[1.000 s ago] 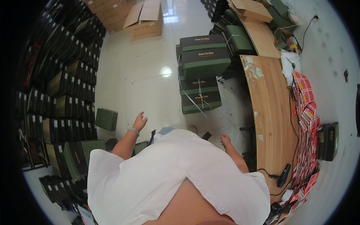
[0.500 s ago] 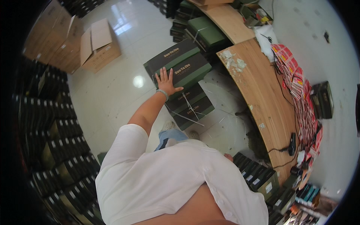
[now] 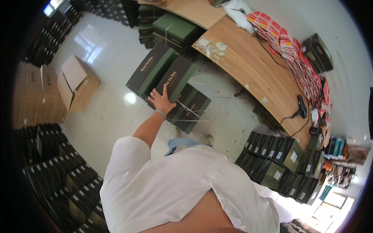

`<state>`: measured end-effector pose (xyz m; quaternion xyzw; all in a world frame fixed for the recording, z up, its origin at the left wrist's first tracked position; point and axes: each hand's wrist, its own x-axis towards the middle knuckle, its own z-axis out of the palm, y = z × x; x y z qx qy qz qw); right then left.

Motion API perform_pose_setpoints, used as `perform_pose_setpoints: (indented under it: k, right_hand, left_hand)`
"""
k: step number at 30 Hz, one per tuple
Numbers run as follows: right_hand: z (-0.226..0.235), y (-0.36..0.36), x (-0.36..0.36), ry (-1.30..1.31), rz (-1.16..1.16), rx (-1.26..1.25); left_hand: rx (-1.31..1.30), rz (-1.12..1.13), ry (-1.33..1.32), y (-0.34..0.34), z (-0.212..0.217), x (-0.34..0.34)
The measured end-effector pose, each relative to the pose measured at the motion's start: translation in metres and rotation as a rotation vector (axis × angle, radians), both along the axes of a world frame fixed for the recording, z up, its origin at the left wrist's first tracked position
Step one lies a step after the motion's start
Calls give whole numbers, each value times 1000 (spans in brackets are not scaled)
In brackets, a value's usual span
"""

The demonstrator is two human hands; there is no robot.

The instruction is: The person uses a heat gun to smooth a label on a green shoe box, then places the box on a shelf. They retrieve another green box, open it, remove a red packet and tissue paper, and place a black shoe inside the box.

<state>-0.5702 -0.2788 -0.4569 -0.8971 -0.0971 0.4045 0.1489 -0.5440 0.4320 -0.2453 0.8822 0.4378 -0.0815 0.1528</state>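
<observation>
In the head view, the left hand point(image 3: 161, 101) reaches forward from a white-sleeved arm and lies flat, fingers spread, on the near end of a dark green and black box point(image 3: 175, 79) that sits on top of a stack of similar boxes on the pale tiled floor point(image 3: 108, 112). The hand presses on the box's lid rather than closing around it; a thin band circles the wrist. A second long box of the same kind point(image 3: 149, 70) lies just beside the first, to its left, touching it along one side. Below them, strapped lower boxes point(image 3: 192, 106) poke out toward the person, with loose white strapping lying over them. The right hand does not show at all, hidden behind the person's white shirt point(image 3: 175, 186). To the left of the stack, well apart, stands an open cardboard carton point(image 3: 77, 87). To the right, a curved wooden table point(image 3: 248, 66) carries cables and red packets. Rows of small dark boxes point(image 3: 279, 163) stand on the floor near the person's right side.
</observation>
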Motion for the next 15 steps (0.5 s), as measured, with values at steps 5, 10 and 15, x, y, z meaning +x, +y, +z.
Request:
perform_pose_setpoints:
  k: [5,10,15]
  right_hand:
    - [97,121,37,-40,-327,46]
    - [74,72,88,53,-466,121]
    - [1,-28,111,-33,-425,204]
  left_hand:
    - [-229,111,-127,-19,65,5]
    - [-994,244,-780,-100,113,-7]
    - [-157,-205,-646,-192,157,74]
